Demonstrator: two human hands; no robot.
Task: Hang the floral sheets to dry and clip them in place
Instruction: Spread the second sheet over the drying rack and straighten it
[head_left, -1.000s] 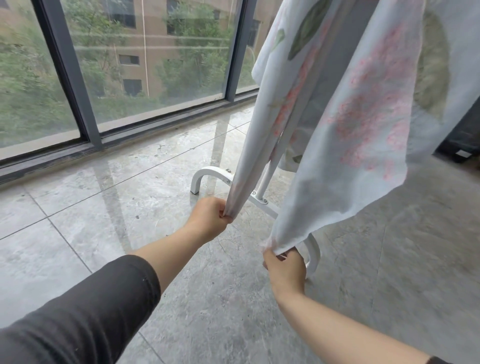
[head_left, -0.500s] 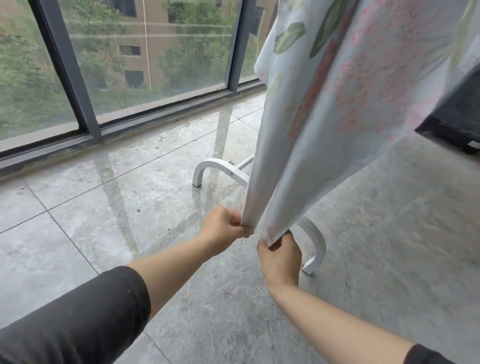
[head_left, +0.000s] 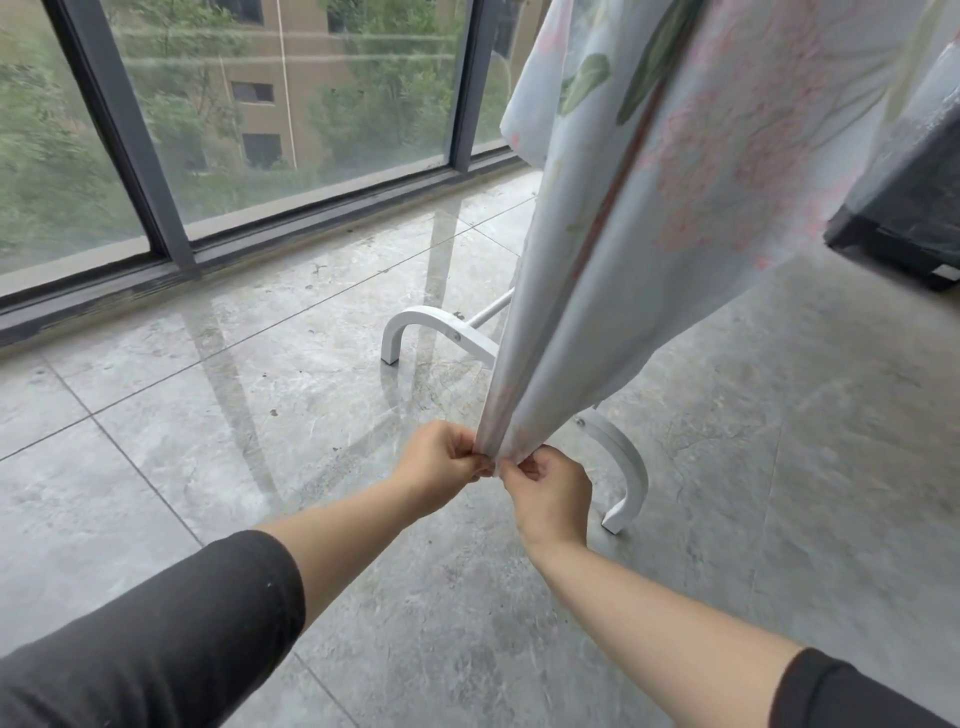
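Looking down from head height at a glossy grey marble-tile floor (head_left: 218, 415), with a wall of tall windows in dark metal frames (head_left: 124, 135) along the upper left; blurred green trees and a tan building show through the glass. From the lower left a forearm in a pushed-up black sleeve (head_left: 156, 639) reaches toward the centre. Its left hand (head_left: 441, 460) is clenched, fingers pinching the bottom edge of a pale blue cotton sheet printed with pink flowers and green leaves (head_left: 691, 208). Just beside it, nearly touching, the right hand (head_left: 550, 493) pinches the same gathered bottom corner between thumb and fingers; its bare forearm runs back to the lower right, where a black cuff (head_left: 852, 696) shows. The floral sheet hangs from somewhere above the top of the view and drapes down the upper right, narrowing to a bunched point where both hands meet, held just clear of the floor. Behind the fabric stands a white metal drying rack base (head_left: 431, 325) with curved feet, one left of the sheet and one right of the hands. At the far right edge sits a dark boxy object (head_left: 904, 228), too blurred to identify
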